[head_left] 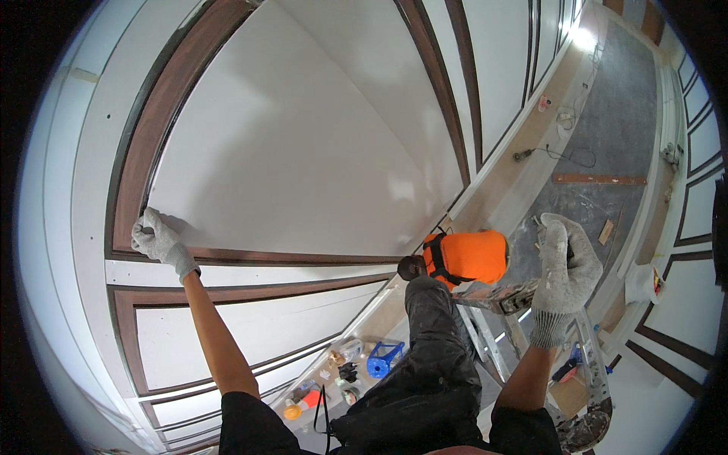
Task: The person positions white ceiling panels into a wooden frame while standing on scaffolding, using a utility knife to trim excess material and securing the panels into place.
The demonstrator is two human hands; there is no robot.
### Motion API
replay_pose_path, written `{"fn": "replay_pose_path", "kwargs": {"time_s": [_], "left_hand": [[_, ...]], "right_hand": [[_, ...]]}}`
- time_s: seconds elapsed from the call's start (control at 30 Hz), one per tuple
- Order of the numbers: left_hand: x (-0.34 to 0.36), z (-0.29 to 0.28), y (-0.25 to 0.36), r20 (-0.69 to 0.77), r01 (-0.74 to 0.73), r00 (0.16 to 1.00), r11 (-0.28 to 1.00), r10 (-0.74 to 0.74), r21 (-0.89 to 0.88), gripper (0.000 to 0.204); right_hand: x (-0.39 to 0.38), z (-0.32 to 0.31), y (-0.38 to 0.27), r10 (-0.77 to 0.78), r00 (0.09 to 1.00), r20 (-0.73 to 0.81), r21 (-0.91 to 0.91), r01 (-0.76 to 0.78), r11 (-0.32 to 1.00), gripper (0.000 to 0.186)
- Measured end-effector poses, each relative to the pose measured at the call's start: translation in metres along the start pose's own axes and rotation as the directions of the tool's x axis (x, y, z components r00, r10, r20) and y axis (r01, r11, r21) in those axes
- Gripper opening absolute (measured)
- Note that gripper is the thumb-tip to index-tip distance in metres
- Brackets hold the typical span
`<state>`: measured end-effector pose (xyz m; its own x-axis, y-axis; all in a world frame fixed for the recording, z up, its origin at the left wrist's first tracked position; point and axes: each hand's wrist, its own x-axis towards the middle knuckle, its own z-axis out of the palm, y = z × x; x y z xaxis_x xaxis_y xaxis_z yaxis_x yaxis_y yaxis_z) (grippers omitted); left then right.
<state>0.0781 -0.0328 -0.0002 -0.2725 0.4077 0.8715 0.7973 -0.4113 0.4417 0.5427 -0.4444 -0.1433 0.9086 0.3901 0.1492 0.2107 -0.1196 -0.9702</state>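
My left hand [158, 241], in a grey knit glove, reaches to the lower left corner of a brown moulding frame [133, 171] on the white wall panel [303, 144]. Its fingers are pinched together against the frame's inner edge; whatever they hold is too small to make out. Raised on the right is my right hand [569, 265], gloved alike and away from the wall. Its fingers are curled in toward the thumb, and I cannot make out anything between them. Below and left of it sits an orange bag [474, 256] with black straps, by the ladder [497, 299].
The ladder's legs stand under my right arm. Along the wall's foot lie a blue plastic item [385, 358], an orange-capped bottle [294, 411] and other loose items. A cable [565, 155] and a brown strip [599, 180] lie on the grey floor.
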Motion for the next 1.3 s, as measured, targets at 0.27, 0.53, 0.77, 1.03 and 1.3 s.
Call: {"fn": "replay_pose_path", "kwargs": {"time_s": [0.27, 0.53, 0.77, 1.03, 1.3], "left_hand": [[-0.007, -0.004, 0.006, -0.041, -0.060, 0.997, 0.986, 0.067, 0.157, 0.047], [0.004, -0.004, -0.020, -0.015, -0.140, 0.990, 0.986, 0.142, 0.089, 0.038], [-0.015, -0.002, 0.010, -0.074, -0.091, 0.994, 0.991, 0.084, -0.097, 0.038], [-0.010, 0.009, 0.011, 0.049, -0.028, 0.998, 0.989, 0.035, -0.145, 0.039], [-0.008, 0.003, 0.033, 0.007, 0.015, 1.000, 0.999, -0.015, -0.051, 0.040]], "right_hand": [[0.002, 0.001, 0.020, -0.119, 0.992, -0.041, -0.125, 0.113, 0.986, 0.029], [0.001, 0.000, 0.020, -0.116, 0.992, -0.059, -0.136, 0.107, 0.985, 0.027], [0.001, -0.002, 0.022, -0.073, 0.997, -0.039, -0.144, 0.067, 0.987, 0.028], [-0.007, 0.005, -0.003, 0.025, 0.999, 0.049, 0.147, -0.032, 0.989, 0.030], [-0.002, 0.004, 0.006, 0.038, 0.999, 0.015, -0.058, -0.037, 0.998, 0.031]]}}
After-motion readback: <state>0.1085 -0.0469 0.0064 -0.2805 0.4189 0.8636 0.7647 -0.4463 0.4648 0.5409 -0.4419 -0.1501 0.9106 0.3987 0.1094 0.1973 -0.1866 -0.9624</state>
